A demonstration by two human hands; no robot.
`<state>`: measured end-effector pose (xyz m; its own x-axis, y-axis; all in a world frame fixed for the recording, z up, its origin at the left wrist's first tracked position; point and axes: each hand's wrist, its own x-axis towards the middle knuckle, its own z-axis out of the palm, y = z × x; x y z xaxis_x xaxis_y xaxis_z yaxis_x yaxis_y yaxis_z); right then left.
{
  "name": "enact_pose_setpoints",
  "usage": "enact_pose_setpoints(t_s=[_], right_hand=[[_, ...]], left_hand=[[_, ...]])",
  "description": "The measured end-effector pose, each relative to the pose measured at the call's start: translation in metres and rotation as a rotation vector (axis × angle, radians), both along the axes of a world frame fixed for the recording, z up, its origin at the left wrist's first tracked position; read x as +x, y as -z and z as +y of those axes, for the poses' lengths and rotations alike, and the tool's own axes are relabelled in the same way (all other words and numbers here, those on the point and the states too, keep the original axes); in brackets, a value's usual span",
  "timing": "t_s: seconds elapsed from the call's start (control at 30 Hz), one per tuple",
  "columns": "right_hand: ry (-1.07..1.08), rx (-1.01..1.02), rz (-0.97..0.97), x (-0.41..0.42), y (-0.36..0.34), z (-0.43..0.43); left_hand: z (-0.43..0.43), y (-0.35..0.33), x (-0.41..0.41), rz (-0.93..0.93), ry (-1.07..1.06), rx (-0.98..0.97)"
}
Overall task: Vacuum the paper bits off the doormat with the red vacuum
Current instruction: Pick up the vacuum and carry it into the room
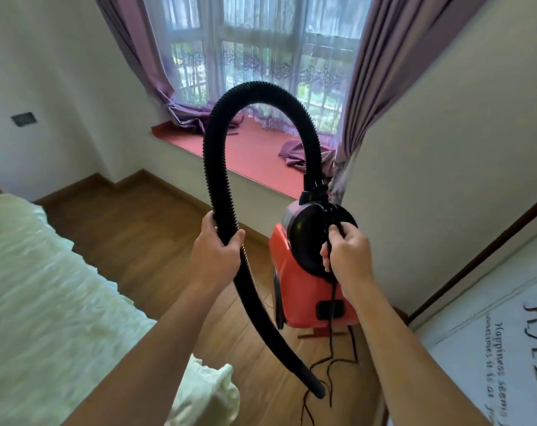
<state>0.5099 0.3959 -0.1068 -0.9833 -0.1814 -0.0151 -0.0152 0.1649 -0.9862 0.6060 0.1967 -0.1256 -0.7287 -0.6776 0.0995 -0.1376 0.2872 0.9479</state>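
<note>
Red vacuum (304, 290) held up beside the bed (45, 287).
Left hand (217, 253) fingers wrap the hose (213, 155); right hand (348, 256) fingers grip its thin black cord (332, 305).

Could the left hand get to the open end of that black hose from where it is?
Probably yes. The left hand grips the hose partway along, and the open end hangs free below it with nothing between.
</note>
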Motion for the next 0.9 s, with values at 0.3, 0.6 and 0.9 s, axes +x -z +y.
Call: enact_pose_setpoints(t_s=[0.3, 0.6, 0.9], right_hand=[[-0.127, -0.035, 0.049, 0.078, -0.028, -0.111], [-0.388, -0.157, 0.034, 0.136, -0.055, -0.22], [-0.77, -0.178, -0.021, 0.175, -0.079, -0.301]], left_hand=[[-0.107, -0.032, 0.103, 0.001, -0.143, -0.087], [-0.184, -0.064, 0.193, -0.016, -0.414, -0.179], [-0.202, -0.08, 0.273, -0.03, -0.781, -0.234]])
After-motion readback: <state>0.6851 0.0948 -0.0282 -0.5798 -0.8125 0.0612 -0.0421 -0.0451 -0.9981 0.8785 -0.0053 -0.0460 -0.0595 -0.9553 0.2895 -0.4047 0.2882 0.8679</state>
